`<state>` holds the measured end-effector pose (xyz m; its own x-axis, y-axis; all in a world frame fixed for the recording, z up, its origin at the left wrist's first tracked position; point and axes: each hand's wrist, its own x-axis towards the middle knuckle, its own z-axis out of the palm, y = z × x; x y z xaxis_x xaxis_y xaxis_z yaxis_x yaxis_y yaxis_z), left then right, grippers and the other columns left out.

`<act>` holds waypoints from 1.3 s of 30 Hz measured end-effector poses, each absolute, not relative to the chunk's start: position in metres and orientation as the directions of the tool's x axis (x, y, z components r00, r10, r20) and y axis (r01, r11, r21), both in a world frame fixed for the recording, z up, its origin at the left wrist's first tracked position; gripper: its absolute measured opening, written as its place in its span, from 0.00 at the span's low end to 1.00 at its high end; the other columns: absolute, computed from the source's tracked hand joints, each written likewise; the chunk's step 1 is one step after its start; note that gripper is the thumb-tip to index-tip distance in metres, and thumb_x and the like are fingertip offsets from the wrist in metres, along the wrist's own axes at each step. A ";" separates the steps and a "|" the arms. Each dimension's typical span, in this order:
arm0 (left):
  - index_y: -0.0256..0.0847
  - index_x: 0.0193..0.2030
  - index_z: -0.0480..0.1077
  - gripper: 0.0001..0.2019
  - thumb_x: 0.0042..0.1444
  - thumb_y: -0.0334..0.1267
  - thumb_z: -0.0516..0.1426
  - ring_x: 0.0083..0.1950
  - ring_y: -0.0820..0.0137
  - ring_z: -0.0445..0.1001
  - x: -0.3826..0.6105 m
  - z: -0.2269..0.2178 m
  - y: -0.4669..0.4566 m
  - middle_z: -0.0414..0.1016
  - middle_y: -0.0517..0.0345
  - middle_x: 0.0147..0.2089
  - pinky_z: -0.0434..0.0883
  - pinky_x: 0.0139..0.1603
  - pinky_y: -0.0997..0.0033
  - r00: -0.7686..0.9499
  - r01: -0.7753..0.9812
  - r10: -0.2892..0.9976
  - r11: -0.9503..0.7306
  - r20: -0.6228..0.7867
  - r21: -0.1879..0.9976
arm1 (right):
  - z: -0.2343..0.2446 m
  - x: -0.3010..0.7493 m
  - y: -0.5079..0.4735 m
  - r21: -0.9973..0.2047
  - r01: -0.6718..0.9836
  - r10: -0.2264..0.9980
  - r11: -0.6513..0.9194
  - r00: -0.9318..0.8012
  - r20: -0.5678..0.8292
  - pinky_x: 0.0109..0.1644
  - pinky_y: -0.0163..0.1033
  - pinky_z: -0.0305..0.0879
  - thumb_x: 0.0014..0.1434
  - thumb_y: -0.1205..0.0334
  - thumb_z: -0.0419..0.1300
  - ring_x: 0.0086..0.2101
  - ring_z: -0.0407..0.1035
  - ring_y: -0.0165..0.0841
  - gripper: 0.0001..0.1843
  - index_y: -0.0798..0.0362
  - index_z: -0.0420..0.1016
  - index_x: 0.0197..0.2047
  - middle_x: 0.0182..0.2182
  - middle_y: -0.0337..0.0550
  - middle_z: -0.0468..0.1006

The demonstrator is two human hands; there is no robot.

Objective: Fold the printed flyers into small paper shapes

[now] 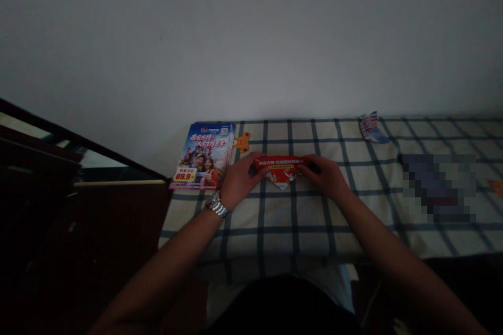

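Between my two hands is a red folded flyer (281, 168) with white print across its top and a point at its lower edge. My left hand (245, 175), with a metal watch (217, 205) on the wrist, pinches the flyer's left end. On the opposite end, my right hand (323, 174) grips with thumb and fingers. The flyer is held just over or against the checked cloth; which of these I cannot tell. Just beyond my left hand lies a stack of blue and pink flyers (202, 154), and an orange cartoon-shaped piece (242, 142) sits beside it.
A checked cloth (314, 220) covers the table against a plain wall (275, 36). A folded blue and red paper piece (372, 130) stands near the wall. To the right is a blurred-out dark object (438, 188). A dark rail (86, 141) runs along the left.
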<state>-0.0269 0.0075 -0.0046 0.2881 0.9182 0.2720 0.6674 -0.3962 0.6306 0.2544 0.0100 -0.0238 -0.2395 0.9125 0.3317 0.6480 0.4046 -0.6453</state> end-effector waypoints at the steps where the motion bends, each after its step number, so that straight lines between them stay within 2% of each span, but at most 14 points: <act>1: 0.45 0.57 0.71 0.16 0.65 0.44 0.60 0.40 0.66 0.79 -0.027 -0.005 0.008 0.80 0.58 0.45 0.76 0.41 0.67 0.297 0.686 0.917 -0.399 0.267 0.608 | -0.025 0.255 0.011 -0.626 0.660 0.907 0.416 -0.250 0.339 0.36 0.41 0.73 0.66 0.49 0.60 0.32 0.76 0.37 0.14 0.50 0.79 0.47 0.36 0.44 0.83; 4: 0.44 0.56 0.71 0.15 0.66 0.45 0.59 0.40 0.66 0.78 -0.026 -0.007 0.010 0.80 0.57 0.43 0.75 0.42 0.66 0.326 0.722 0.905 -0.425 0.273 0.546 | -0.026 0.254 0.013 -0.540 0.709 0.885 0.454 -0.289 0.365 0.37 0.43 0.72 0.67 0.50 0.59 0.33 0.75 0.38 0.15 0.50 0.79 0.47 0.35 0.45 0.82; 8: 0.42 0.55 0.71 0.14 0.66 0.43 0.59 0.47 0.63 0.77 -0.026 -0.009 0.012 0.78 0.54 0.48 0.75 0.50 0.61 0.355 0.731 0.882 -0.469 0.310 0.496 | -0.025 0.254 0.015 -0.454 0.739 0.859 0.498 -0.350 0.374 0.39 0.45 0.70 0.68 0.51 0.59 0.34 0.73 0.40 0.13 0.50 0.79 0.45 0.33 0.46 0.80; 12: 0.42 0.55 0.72 0.14 0.66 0.43 0.59 0.54 0.59 0.73 -0.028 -0.012 0.014 0.74 0.52 0.51 0.73 0.56 0.57 0.400 0.733 0.858 -0.511 0.323 0.449 | -0.023 0.253 0.015 -0.418 0.739 0.841 0.529 -0.387 0.379 0.43 0.48 0.69 0.67 0.54 0.61 0.38 0.71 0.42 0.11 0.51 0.79 0.45 0.36 0.48 0.79; 16: 0.44 0.59 0.72 0.17 0.65 0.42 0.60 0.55 0.58 0.71 -0.029 -0.016 0.015 0.72 0.51 0.52 0.72 0.57 0.54 0.414 0.737 0.848 -0.525 0.330 0.425 | -0.024 0.255 0.016 -0.379 0.756 0.833 0.534 -0.394 0.388 0.46 0.50 0.69 0.65 0.56 0.63 0.40 0.70 0.44 0.11 0.50 0.79 0.48 0.39 0.49 0.78; 22: 0.46 0.66 0.67 0.24 0.64 0.43 0.61 0.56 0.57 0.69 -0.029 -0.017 0.014 0.68 0.49 0.56 0.70 0.60 0.51 0.393 0.759 0.852 -0.513 0.345 0.402 | -0.028 0.256 0.017 -0.371 0.767 0.839 0.523 -0.386 0.384 0.49 0.52 0.70 0.64 0.55 0.64 0.43 0.69 0.45 0.17 0.49 0.77 0.55 0.43 0.50 0.76; 27: 0.47 0.63 0.70 0.19 0.65 0.41 0.60 0.59 0.57 0.68 -0.028 -0.014 0.013 0.68 0.50 0.58 0.70 0.61 0.51 0.424 0.752 0.832 -0.544 0.359 0.373 | -0.029 0.255 0.016 -0.362 0.779 0.842 0.512 -0.371 0.392 0.53 0.53 0.69 0.64 0.55 0.65 0.47 0.68 0.46 0.23 0.48 0.75 0.61 0.50 0.52 0.73; 30: 0.45 0.59 0.72 0.15 0.67 0.39 0.57 0.58 0.59 0.69 -0.027 -0.010 0.011 0.71 0.50 0.58 0.70 0.61 0.52 0.476 0.710 0.788 -0.606 0.390 0.359 | -0.028 0.254 0.015 -0.346 0.775 0.833 0.530 -0.397 0.386 0.52 0.52 0.69 0.65 0.56 0.63 0.45 0.68 0.43 0.19 0.46 0.76 0.59 0.52 0.50 0.73; 34: 0.46 0.58 0.72 0.13 0.70 0.40 0.55 0.59 0.61 0.70 -0.023 -0.004 0.006 0.73 0.52 0.59 0.69 0.62 0.54 0.628 0.583 0.664 -0.747 0.405 0.320 | -0.026 0.252 0.014 -0.323 0.764 0.815 0.559 -0.434 0.383 0.52 0.52 0.69 0.67 0.57 0.62 0.45 0.67 0.43 0.16 0.44 0.79 0.57 0.52 0.48 0.75; 39: 0.48 0.61 0.70 0.15 0.72 0.44 0.52 0.63 0.63 0.69 -0.018 -0.004 -0.001 0.73 0.56 0.63 0.65 0.67 0.53 0.788 0.452 0.534 -0.840 0.307 0.301 | -0.026 0.251 0.013 -0.311 0.761 0.805 0.570 -0.441 0.397 0.52 0.51 0.70 0.67 0.58 0.61 0.45 0.67 0.43 0.15 0.45 0.80 0.56 0.51 0.48 0.75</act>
<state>-0.0179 -0.0006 -0.0036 0.7877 0.5342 0.3069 0.4519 -0.8396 0.3015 0.2507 0.0129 -0.0261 -0.4407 0.8051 0.3969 0.7610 0.5697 -0.3105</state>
